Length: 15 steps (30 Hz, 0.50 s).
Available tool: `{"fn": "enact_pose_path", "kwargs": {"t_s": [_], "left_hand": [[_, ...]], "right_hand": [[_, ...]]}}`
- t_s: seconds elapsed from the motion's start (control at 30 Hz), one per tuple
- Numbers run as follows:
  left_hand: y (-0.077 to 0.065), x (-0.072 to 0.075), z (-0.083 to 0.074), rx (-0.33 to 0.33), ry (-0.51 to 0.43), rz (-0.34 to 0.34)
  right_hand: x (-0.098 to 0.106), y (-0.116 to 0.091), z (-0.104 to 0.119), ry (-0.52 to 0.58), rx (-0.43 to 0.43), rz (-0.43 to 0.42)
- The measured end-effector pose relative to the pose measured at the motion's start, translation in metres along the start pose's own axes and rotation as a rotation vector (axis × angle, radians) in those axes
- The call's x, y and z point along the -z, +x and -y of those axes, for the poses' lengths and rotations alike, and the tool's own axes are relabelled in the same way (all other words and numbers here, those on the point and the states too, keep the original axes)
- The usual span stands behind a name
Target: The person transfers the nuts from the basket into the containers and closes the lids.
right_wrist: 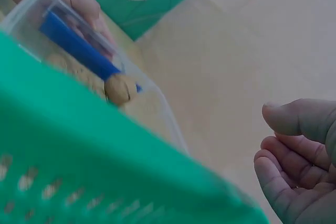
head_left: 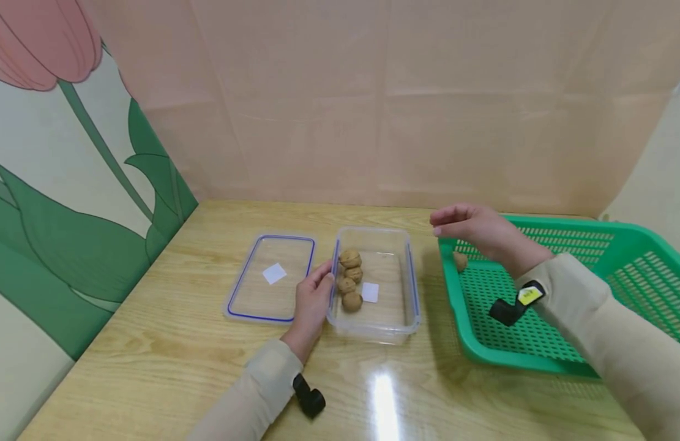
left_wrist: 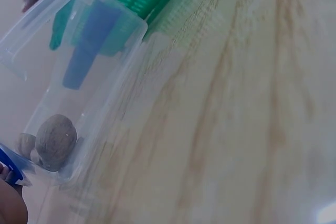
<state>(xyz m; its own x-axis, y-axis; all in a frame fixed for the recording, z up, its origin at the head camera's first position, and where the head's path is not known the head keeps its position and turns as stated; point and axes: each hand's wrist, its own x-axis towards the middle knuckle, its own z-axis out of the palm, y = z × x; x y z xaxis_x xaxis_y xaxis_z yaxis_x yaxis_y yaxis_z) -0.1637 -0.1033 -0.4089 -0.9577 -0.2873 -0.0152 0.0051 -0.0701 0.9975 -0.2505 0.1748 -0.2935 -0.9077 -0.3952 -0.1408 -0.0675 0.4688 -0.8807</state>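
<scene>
A clear plastic food container [head_left: 396, 269] with blue-edged sides stands on the table. Several walnuts [head_left: 351, 300] lie in a row along its left wall, beside a white paper square [head_left: 369, 293]. My left hand [head_left: 311, 300] holds the container's left side, thumb and fingers at the side flap. Over the left rim of the green basket [head_left: 516, 361] hovers my right hand [head_left: 480, 233]. Its fingers [right_wrist: 286, 163] are loosely bent with the thumb apart, and nothing is between them. One walnut [head_left: 460, 261] sits inside the basket, near its left wall.
Left of the container, a clear lid [head_left: 246, 294] with a blue seal lies flat, with a white square at its middle. A beige cloth [head_left: 295, 122] hangs behind the wooden table [head_left: 169, 343]. A flower-patterned panel [head_left: 70, 202] borders the left.
</scene>
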Motion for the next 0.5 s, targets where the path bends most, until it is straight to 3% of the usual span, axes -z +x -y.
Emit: {"fn": "enact_pose_path", "kwargs": {"t_s": [0.5], "left_hand": [[0.001, 0.000, 0.002, 0.003, -0.012, 0.009]], "right_hand": [[0.024, -0.003, -0.038, -0.101, -0.078, -0.035]]}}
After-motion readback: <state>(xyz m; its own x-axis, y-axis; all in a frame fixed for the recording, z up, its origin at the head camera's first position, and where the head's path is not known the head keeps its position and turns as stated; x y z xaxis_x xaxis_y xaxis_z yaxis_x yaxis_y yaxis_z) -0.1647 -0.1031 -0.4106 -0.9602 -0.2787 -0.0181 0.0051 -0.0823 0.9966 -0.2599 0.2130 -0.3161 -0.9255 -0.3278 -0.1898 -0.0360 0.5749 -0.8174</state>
